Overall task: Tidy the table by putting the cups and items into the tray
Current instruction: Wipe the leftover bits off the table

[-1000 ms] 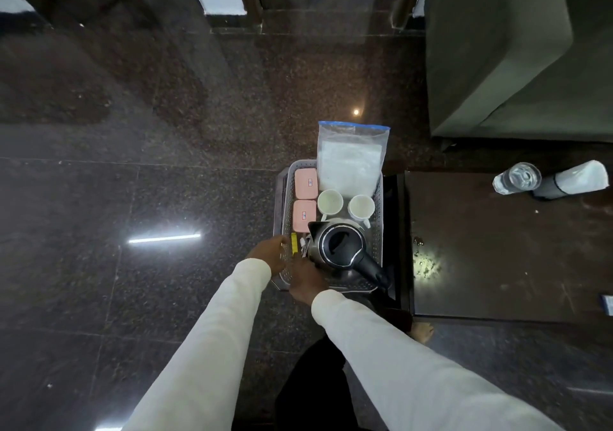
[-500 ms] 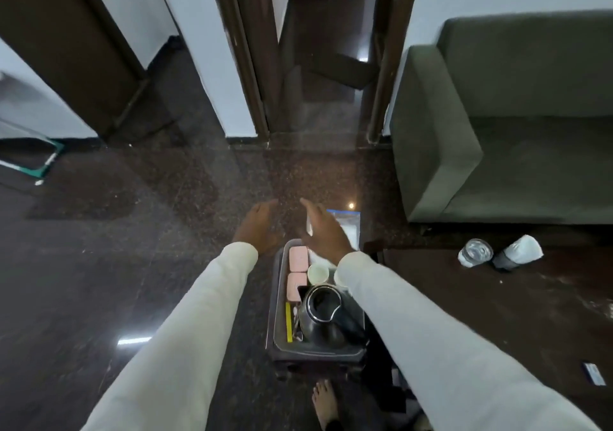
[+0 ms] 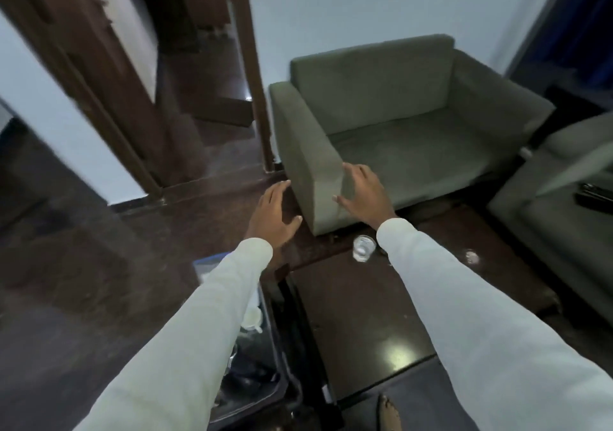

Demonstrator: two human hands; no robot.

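Observation:
Both my hands are raised in the air with fingers spread and hold nothing. My left hand point(image 3: 273, 216) hovers over the dark floor, and my right hand point(image 3: 363, 195) is in front of the armchair's arm. The tray point(image 3: 265, 394) with the black kettle point(image 3: 247, 376) and a white cup point(image 3: 251, 318) sits low in the view, mostly hidden under my left sleeve. A blue-edged plastic bag point(image 3: 207, 261) peeks out behind that sleeve. The dark table point(image 3: 358, 318) lies between my arms, with a clear water bottle point(image 3: 363, 248) at its far edge.
A grey-green armchair point(image 3: 398, 122) stands behind the table. A second sofa point(image 3: 570, 211) at the right carries a dark remote point(image 3: 593, 195). A wooden door frame point(image 3: 252, 75) and an open doorway are at the back left. My bare foot point(image 3: 389, 412) is near the bottom edge.
My hands have let go of the tray and risen, open. The view has swung up and to the right, from the tray to the armchair and the table.

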